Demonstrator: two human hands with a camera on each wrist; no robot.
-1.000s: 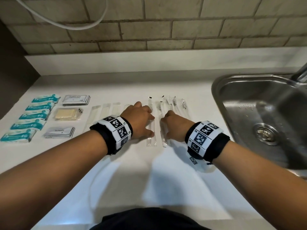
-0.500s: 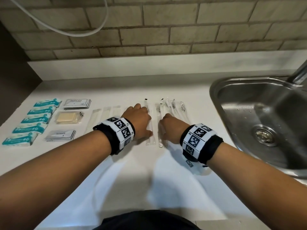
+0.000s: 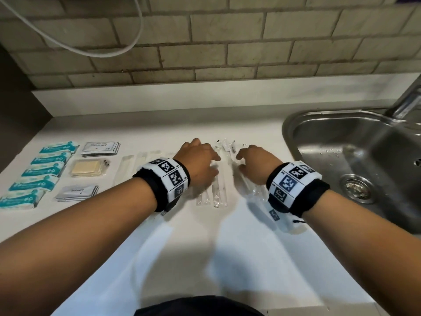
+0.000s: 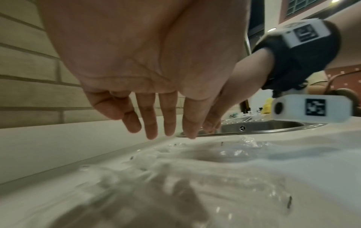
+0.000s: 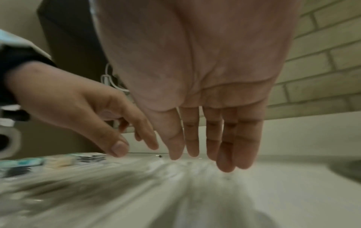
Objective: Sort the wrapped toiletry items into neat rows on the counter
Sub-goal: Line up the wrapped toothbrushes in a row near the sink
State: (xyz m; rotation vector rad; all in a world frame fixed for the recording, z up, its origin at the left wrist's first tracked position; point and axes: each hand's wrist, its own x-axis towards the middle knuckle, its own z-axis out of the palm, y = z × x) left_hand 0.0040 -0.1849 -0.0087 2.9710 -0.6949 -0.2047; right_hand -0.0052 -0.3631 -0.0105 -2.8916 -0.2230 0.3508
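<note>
While both hands hover low over the counter [image 3: 227,124], the head view shows the sorting nearly done: left of the sink [image 3: 355,160] lie clear sleeves [image 3: 219,190] side by side, and farther left again a column of teal packs [image 3: 43,169], then sachets [image 3: 100,148] and a yellow bar [image 3: 87,168], each kind kept to its own line so it reads as a row. The left hand [image 3: 198,160] sits over the sleeves farthest from the sink, the right hand [image 3: 255,163] over those nearest it, a loose bunch [image 3: 227,147] showing between them; I judge the hands are set either side to nudge those last sleeves parallel. From the left wrist, the left hand's fingers [image 4: 150,123] hang spread and fairly straight just above the crinkled film, gripping nothing; the sink rim lies beyond them, and the right hand reaches down beside it. From the right wrist, the right hand's fingers [image 5: 213,135] also point down together, nearly straight and empty, tips close over the sleeves though blur hides whether they touch; the left hand, on the side away from the sink, has relaxed fingers and holds nothing, with the teal packs behind it.
</note>
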